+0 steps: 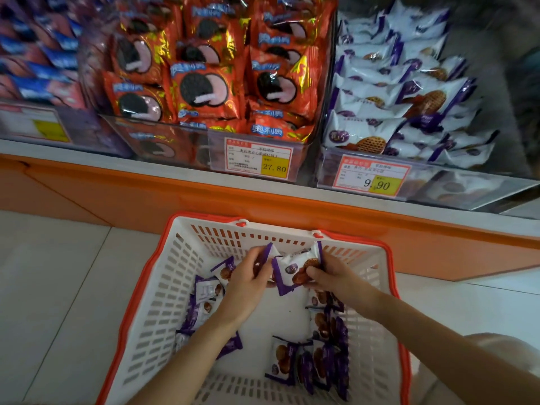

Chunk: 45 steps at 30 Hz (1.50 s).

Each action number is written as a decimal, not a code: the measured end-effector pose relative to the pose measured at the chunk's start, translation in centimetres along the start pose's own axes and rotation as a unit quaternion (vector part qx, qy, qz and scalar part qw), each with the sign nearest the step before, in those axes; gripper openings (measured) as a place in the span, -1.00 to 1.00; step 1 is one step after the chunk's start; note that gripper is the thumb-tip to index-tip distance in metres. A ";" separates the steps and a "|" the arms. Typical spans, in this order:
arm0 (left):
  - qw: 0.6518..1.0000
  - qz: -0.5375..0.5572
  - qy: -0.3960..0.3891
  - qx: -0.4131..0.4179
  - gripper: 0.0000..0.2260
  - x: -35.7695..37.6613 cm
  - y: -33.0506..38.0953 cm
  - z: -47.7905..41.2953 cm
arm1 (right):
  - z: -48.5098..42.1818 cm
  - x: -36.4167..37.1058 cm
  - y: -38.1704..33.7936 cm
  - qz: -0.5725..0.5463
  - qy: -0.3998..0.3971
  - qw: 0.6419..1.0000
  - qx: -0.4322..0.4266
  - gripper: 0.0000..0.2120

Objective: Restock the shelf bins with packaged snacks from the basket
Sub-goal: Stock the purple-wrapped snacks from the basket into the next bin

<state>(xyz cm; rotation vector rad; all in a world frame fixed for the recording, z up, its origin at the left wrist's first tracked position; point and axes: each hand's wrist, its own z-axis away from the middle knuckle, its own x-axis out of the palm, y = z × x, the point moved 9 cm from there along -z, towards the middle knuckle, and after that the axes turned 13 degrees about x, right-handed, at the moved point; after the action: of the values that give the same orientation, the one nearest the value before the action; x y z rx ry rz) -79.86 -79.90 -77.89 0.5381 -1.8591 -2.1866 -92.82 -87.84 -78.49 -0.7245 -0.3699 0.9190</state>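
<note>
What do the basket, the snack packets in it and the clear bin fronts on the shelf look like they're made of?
Basket: moulded plastic, matte white slotted walls with an orange rim.
Snack packets: likely thin glossy plastic film; they crinkle and catch light.
Bin fronts: clear rigid plastic, perhaps acrylic; packets show through behind the glare.

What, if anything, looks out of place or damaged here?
Nothing stands out. Purple-and-white packets lie loose in the basket, the left hand and right hand each grip one, and the shelf bins look orderly.
</note>
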 end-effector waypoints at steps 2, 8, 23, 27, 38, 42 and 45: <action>1.000 -0.013 -0.007 0.010 -0.78 -0.3 1.3 -0.2 | 0.5 -0.1 -0.8 -0.007 -0.007 1.000 -0.001 -0.76; 0.994 -0.077 -0.027 0.079 -0.70 -1.1 5.6 -0.4 | 2.2 -0.8 -2.2 -0.052 -0.017 0.999 -0.004 -0.73; 0.980 -0.080 -0.007 0.181 -0.71 -0.7 16.1 -0.4 | 8.2 -5.1 -6.9 -0.025 0.039 0.995 -0.086 -0.57; 0.952 -0.167 0.005 0.255 -0.61 -0.1 18.5 -0.2 | 9.8 -5.3 -7.9 0.088 0.070 0.989 -0.097 -0.63; 0.882 -0.152 0.066 0.441 -0.59 0.1 28.6 -2.2 | 18.9 -8.9 -16.7 0.092 0.207 0.936 -0.268 -0.70; 0.867 -0.186 0.053 0.459 -0.63 1.3 30.0 -3.5 | 19.8 -13.1 -18.4 -0.039 0.307 0.896 -0.318 -0.74; 0.868 -0.193 0.049 0.454 -0.62 1.6 29.9 -4.3 | 19.5 -16.1 -19.2 -0.030 0.412 0.861 -0.298 -0.75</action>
<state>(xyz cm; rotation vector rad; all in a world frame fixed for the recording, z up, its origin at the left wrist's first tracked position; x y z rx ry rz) -81.58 -89.65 -49.25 1.2335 -2.8444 -1.2467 -101.96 -100.81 -51.01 -1.5864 0.1090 0.3479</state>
